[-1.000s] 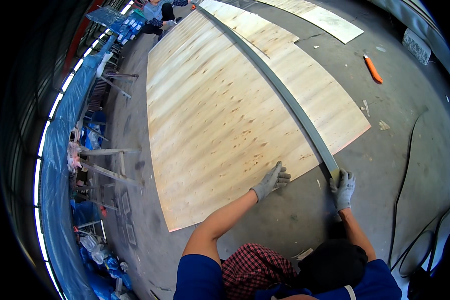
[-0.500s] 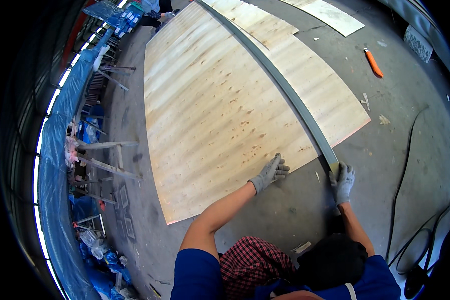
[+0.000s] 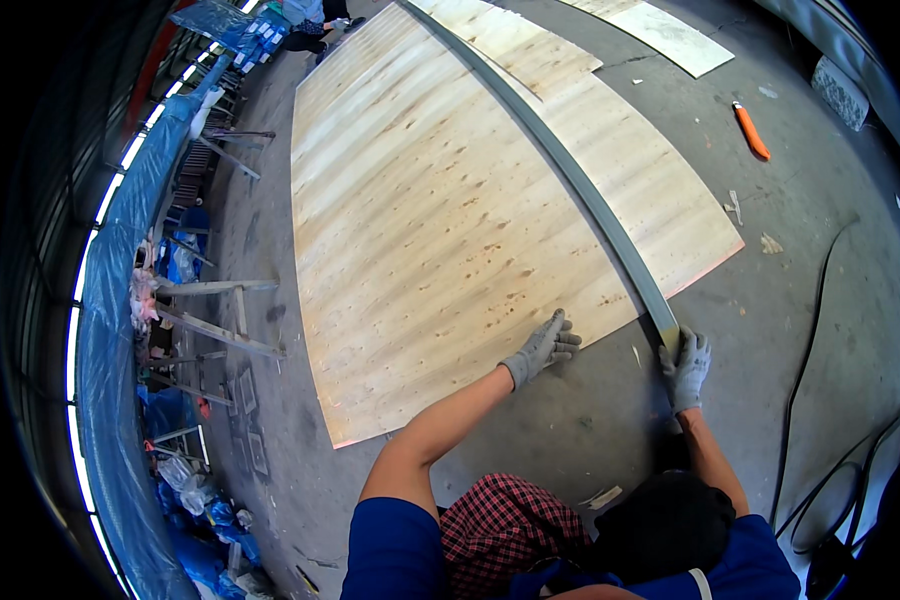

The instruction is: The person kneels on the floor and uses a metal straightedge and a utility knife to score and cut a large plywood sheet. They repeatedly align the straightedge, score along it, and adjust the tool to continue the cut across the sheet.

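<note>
A large sheet of pale plywood [image 3: 420, 240] with brown knots lies on the floor. Over it runs a long grey metal bar [image 3: 595, 205], from the far end to just past the near edge. My right hand [image 3: 687, 370], in a grey glove, closes round the bar's near end. My left hand [image 3: 543, 350], gloved alike, rests at the sheet's near edge to the left of the bar, its fingers stretched out and holding nothing. Right of the bar more plywood [image 3: 660, 180] shows, with a pinkish near edge. The fingertips under the bar's end are partly hidden.
An orange-handled tool [image 3: 751, 131] lies on the floor at right, near wood scraps [image 3: 770, 244]. A black cable [image 3: 808, 340] curls at far right. Wooden supports [image 3: 220, 330] and blue plastic sheeting [image 3: 115, 330] line the left. Another person [image 3: 310, 22] crouches beyond the sheet's far left corner.
The view has shifted very slightly, and more of the other person shows at the far end. My hands and the bar look the same as before.
</note>
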Tool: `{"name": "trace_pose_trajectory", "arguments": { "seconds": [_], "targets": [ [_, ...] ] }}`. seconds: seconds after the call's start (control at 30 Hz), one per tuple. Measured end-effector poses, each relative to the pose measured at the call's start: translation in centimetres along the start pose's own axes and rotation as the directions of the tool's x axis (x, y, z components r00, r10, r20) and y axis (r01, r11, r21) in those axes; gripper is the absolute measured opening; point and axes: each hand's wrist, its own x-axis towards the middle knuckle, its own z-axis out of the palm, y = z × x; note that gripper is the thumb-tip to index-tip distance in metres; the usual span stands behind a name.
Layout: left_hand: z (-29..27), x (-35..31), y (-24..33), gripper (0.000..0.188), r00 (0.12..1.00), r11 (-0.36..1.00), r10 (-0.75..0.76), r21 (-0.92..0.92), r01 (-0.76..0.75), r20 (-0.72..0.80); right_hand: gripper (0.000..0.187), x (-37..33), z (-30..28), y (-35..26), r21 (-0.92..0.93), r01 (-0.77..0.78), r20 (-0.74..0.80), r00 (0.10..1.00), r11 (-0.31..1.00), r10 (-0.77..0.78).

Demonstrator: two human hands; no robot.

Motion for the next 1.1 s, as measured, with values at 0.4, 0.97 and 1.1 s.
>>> {"name": "trace_pose_trajectory", "arguments": {
  "seconds": [0.4,0.97,1.1],
  "targets": [
    [0.1,-0.1,-0.2,0.067,1.0,1.0,-0.001,0.019,0.001,-0.017,0.058,0.4,-1.0,-0.3,0.076,0.026,0.115,0.993,0.997,-0.034],
    [0.2,1.3,-1.9,0.072,0.969,0.94,0.247,0.243,-0.242,0.009,0.062,-6.7,-0.2,-3.3,0.173,0.08,0.225,0.967,0.982,-0.118],
    [3.1,1.6,0.2,0.087,0.94,0.85,0.339,0.415,-0.324,0.04,0.058,-4.0,-2.0,-2.1,0.147,0.091,0.224,0.967,0.985,-0.123]
  ]
}}
